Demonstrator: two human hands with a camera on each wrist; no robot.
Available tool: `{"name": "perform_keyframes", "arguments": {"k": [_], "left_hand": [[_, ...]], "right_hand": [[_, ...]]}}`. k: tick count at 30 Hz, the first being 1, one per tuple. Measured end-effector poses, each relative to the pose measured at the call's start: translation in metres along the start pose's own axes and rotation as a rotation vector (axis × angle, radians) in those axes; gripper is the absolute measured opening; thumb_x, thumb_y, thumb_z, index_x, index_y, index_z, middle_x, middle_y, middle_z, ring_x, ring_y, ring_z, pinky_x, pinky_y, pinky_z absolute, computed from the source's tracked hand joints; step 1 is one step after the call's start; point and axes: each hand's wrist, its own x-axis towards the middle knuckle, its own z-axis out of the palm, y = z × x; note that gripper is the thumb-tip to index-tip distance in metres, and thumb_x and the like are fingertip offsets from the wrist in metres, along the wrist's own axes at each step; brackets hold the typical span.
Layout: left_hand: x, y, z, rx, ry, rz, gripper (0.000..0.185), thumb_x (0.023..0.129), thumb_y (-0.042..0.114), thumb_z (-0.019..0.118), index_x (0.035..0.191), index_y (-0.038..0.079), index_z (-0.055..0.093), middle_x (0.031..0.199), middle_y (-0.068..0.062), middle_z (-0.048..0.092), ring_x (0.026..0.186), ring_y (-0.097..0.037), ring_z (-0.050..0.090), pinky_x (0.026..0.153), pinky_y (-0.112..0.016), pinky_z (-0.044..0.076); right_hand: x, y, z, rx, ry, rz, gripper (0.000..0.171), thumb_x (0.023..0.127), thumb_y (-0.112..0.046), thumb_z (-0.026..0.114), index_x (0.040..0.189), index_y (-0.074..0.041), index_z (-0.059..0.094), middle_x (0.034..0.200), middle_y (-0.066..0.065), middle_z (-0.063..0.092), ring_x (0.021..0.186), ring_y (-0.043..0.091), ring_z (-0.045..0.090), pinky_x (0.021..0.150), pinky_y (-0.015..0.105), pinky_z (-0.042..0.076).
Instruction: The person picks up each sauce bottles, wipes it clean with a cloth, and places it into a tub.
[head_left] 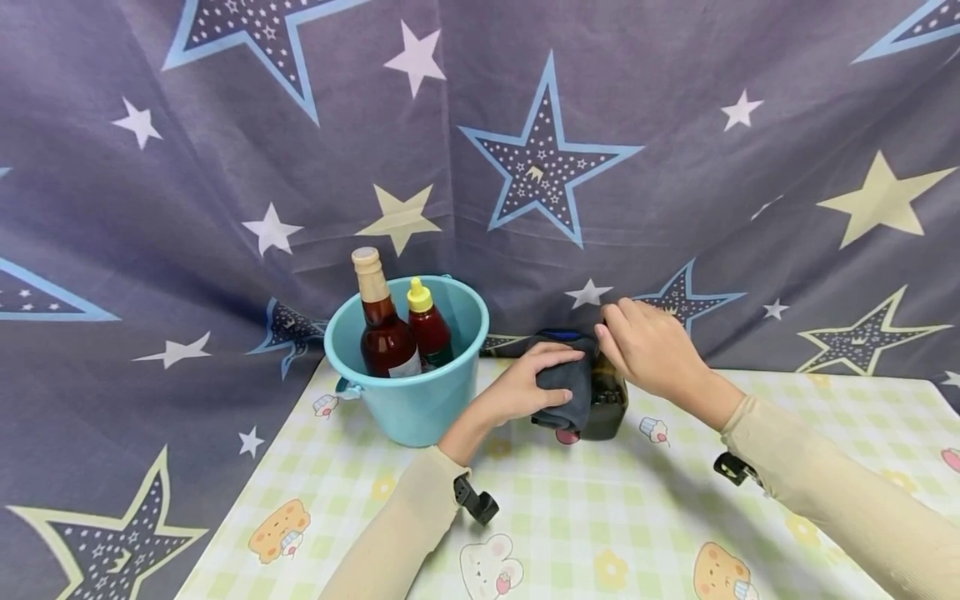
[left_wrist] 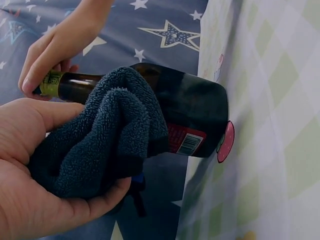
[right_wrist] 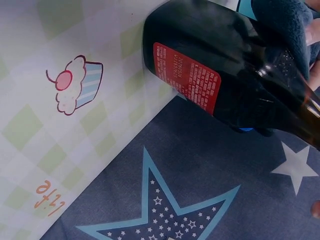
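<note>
A dark glass bottle (head_left: 606, 415) with a red label stands upright on the table, right of the bucket. My right hand (head_left: 648, 343) grips its neck near the top, fingers curled around the yellow-green band seen in the left wrist view. In my left hand (head_left: 528, 385) is a folded dark blue-grey terry cloth (left_wrist: 107, 132), held between thumb and fingers. The cloth lies against the bottle's left side and covers part of its shoulder. In the right wrist view the bottle's red back label (right_wrist: 186, 77) shows, while most of my right hand is out of frame.
A light blue bucket (head_left: 420, 408) stands to the left, holding a brown glass bottle (head_left: 384, 333) and a red sauce bottle with a yellow cap (head_left: 429, 323). Behind the cloth, a dark item with a blue patch (head_left: 561, 335) shows. A star-patterned curtain (head_left: 675, 208) hangs behind the checked tablecloth (head_left: 570, 517).
</note>
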Motion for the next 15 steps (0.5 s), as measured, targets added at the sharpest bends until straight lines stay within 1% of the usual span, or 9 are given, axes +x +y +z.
{"name": "perform_keyframes", "arguments": {"k": [7, 15], "left_hand": [[-0.0011, -0.0008, 0.0008, 0.059, -0.004, -0.048, 0.057, 0.095, 0.006, 0.069, 0.149, 0.016, 0.054, 0.157, -0.007, 0.042, 0.145, -0.028, 0.042, 0.116, -0.047, 0.039], [-0.0003, -0.0022, 0.0019, 0.06, 0.002, -0.066, 0.058, 0.095, 0.006, 0.069, 0.15, 0.016, 0.054, 0.157, -0.007, 0.042, 0.144, -0.029, 0.042, 0.114, -0.046, 0.041]], "right_hand": [[0.0, -0.0007, -0.0002, -0.001, -0.002, 0.007, 0.043, 0.111, -0.027, 0.029, 0.085, 0.0, 0.051, 0.07, 0.009, 0.044, 0.054, 0.023, 0.039, 0.048, 0.036, 0.036], [0.0006, -0.0004, -0.0003, 0.0, 0.001, 0.004, 0.044, 0.111, -0.027, 0.028, 0.085, 0.0, 0.051, 0.07, 0.009, 0.044, 0.053, 0.021, 0.037, 0.047, 0.034, 0.034]]}}
